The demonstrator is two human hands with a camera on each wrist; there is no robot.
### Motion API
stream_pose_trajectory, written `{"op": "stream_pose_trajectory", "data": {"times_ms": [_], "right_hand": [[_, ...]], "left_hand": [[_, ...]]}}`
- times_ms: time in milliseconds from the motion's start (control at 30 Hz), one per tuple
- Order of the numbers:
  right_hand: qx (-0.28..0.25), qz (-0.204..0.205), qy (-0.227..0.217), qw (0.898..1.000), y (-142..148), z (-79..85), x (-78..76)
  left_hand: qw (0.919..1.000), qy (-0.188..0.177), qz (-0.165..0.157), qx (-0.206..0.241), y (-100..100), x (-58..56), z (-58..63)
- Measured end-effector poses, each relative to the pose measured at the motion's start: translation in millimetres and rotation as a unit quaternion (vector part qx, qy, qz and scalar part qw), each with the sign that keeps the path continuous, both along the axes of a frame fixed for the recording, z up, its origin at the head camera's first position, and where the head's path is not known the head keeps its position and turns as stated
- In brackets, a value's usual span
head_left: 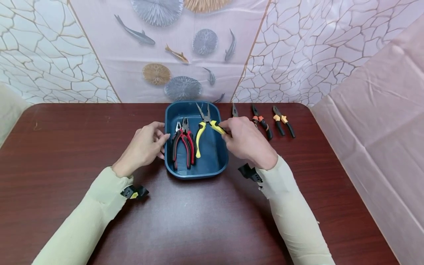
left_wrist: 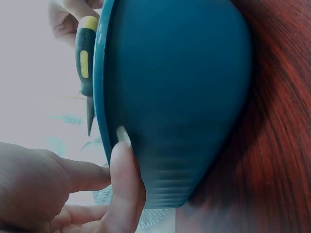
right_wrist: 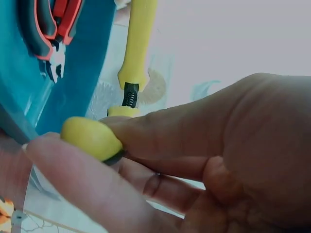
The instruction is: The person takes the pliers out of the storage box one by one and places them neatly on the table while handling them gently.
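My left hand [head_left: 144, 145] pinches the left rim of a blue tray [head_left: 210, 156], whose outer wall fills much of the left wrist view. Over the tray's right side, my right hand [head_left: 246, 140] holds long-nose pliers with yellow and black handles [head_left: 200, 134] by one handle. Their jaws are spread, with the tips towards the far rim. In the right wrist view, thumb and fingers close round one yellow handle end [right_wrist: 90, 138]. Two red-and-black pliers, one with dark jaws [head_left: 185, 126] and one with silver jaws [head_left: 178, 127], lie side by side in the tray's left half.
Right of the tray, near the table's back edge, lie orange-and-black pliers [head_left: 261, 121] and yellow-orange-and-black pliers [head_left: 281, 119]. Another pair of pliers [head_left: 235, 110] is mostly hidden behind my right hand. A patterned cloth [head_left: 205, 73] hangs behind the dark wooden table [head_left: 185, 221].
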State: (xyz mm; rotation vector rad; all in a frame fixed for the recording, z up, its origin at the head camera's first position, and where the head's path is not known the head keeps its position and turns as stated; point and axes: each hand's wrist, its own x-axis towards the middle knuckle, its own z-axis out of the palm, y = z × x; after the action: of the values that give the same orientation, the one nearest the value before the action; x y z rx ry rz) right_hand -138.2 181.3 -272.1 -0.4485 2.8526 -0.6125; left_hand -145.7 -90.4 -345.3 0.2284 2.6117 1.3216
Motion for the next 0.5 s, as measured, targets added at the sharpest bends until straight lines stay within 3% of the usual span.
{"op": "stream_pose_trajectory", "data": {"times_ms": [200, 500], "right_hand": [[0.013, -0.002, 0.022, 1.000, 14.7, 4.9, 4.2], [0.009, -0.007, 0.053, 0.999, 48.0, 9.4, 22.7]], "left_hand": [[1.0000, 0.005, 0.000, 0.006, 0.3, 0.5, -0.7], [1.0000, 0.006, 0.001, 0.002, 0.2, 0.9, 0.8]]}}
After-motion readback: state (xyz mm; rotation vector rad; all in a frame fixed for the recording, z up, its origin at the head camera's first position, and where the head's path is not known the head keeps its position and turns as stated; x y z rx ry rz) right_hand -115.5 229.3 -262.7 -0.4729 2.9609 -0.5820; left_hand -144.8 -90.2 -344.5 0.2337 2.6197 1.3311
